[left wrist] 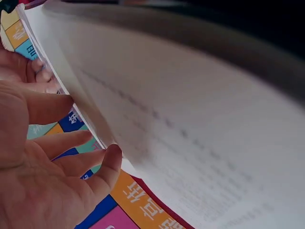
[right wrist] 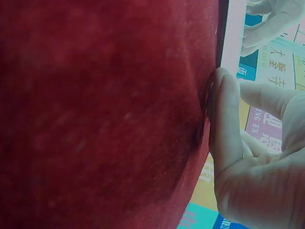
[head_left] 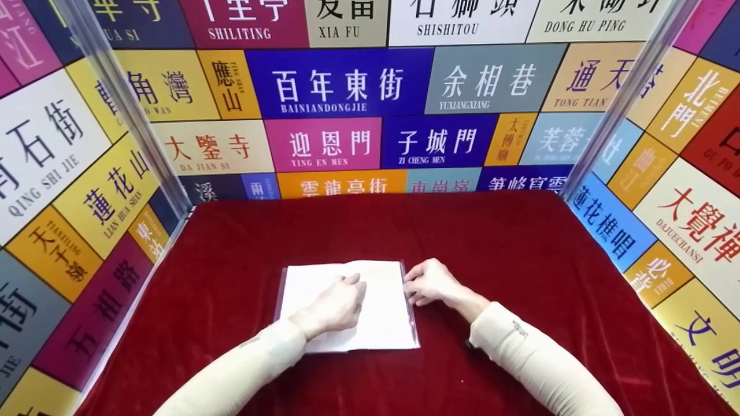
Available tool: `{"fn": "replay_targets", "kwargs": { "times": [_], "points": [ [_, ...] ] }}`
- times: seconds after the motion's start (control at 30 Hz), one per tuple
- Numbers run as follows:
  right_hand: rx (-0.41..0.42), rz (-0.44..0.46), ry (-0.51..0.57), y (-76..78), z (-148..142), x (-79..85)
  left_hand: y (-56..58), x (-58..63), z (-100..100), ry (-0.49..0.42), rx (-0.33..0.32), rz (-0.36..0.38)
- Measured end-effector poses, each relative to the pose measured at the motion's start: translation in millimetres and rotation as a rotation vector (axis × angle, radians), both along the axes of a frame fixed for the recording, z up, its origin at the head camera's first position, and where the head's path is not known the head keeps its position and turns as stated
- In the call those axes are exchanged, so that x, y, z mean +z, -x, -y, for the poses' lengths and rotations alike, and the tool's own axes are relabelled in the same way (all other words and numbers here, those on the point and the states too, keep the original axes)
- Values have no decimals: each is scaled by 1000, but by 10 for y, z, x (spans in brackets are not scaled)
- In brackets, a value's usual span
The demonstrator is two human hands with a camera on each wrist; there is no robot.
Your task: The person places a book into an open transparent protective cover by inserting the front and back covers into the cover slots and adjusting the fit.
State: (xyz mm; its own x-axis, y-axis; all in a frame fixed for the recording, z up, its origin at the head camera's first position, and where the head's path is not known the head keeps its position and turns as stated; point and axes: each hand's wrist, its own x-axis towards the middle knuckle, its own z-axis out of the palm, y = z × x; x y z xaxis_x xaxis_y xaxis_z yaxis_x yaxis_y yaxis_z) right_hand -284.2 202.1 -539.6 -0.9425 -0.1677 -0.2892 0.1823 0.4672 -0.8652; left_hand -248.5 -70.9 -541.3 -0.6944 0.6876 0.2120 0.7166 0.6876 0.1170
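An open book [head_left: 383, 315] with white pages lies flat on the red cloth. My left hand [head_left: 338, 303] is over its left page, fingertips near the middle fold. Close up in the left wrist view, its loosely extended fingers touch the page surface [left wrist: 190, 109], where blurred lines of print show. At the book's right side, my right hand [head_left: 435, 283] holds the edge. The right wrist view shows the thumb and a finger of that hand [right wrist: 259, 176] at the book's edge [right wrist: 232, 43], with the dark cover beneath the pages.
Deep red velvety cloth [head_left: 491, 242] covers the table around the book. Behind it and on both sides stand walls [head_left: 347, 84] of colourful panels with Chinese characters and romanised names. Clear upright posts [head_left: 627, 86] mark the back corners.
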Motion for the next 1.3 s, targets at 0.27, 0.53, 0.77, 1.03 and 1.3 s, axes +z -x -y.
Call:
{"fn": "replay_targets", "kwargs": {
  "times": [0.27, 0.53, 0.77, 1.03, 1.3],
  "points": [
    [6, 90, 162, 30, -64, 41, 51, 36, 81, -171, -37, 68],
    [12, 78, 229, -2, 40, 215, -10, 166, 86, -275, -11, 59],
    [17, 48, 255, -18, 140, 380, -36, 276, 93, -340, 28, 131],
    [15, 23, 296, -19, 302, 547, -8, 388, 102, -432, 109, 369],
    [13, -1, 307, -23, 541, 660, -29, 546, 95, -509, 273, 508]
  ]
}}
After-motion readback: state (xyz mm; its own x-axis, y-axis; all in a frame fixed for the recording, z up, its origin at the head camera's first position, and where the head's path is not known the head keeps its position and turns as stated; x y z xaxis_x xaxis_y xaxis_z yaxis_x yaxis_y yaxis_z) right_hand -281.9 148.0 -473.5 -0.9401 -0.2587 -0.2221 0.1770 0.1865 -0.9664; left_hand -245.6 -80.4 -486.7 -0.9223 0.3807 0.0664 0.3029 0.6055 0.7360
